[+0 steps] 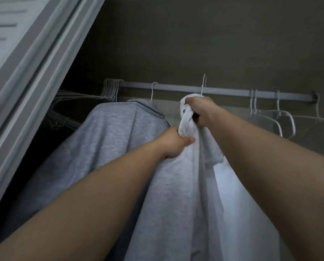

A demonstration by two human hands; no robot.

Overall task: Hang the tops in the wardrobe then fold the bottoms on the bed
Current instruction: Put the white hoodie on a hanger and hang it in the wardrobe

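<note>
- We count two hands at work, both on one white top (193,194) held up just below the rail (223,91).
- Our right hand (199,110) is clenched around the bunched collar of the white top; a thin hanger hook (204,83) rises from that fist, its tip above the rail, and we cannot tell whether it is already hooked over.
- Our left hand (173,143) pinches a fold of the same top lower down, thumb pressed across the cloth.
- One grey top (108,132) already hangs from the rail on its own white hanger (153,91), just left of the white top and touching it.
- At the rail's left end a packed bundle of empty hangers (111,88) hangs; too tightly stacked to count.
- Toward the rail's right end we see at least three empty hangers (274,117), loosely spaced.
- Bare rail shows between the grey top's hook and the raised hook, and a longer bare stretch runs from the raised hook to the right-hand hangers.
- The louvred wardrobe door (25,53) slants down left of the rail, bounding that side beside the packed hangers.
- The dark back wall (195,44) rises behind and above the rail.
</note>
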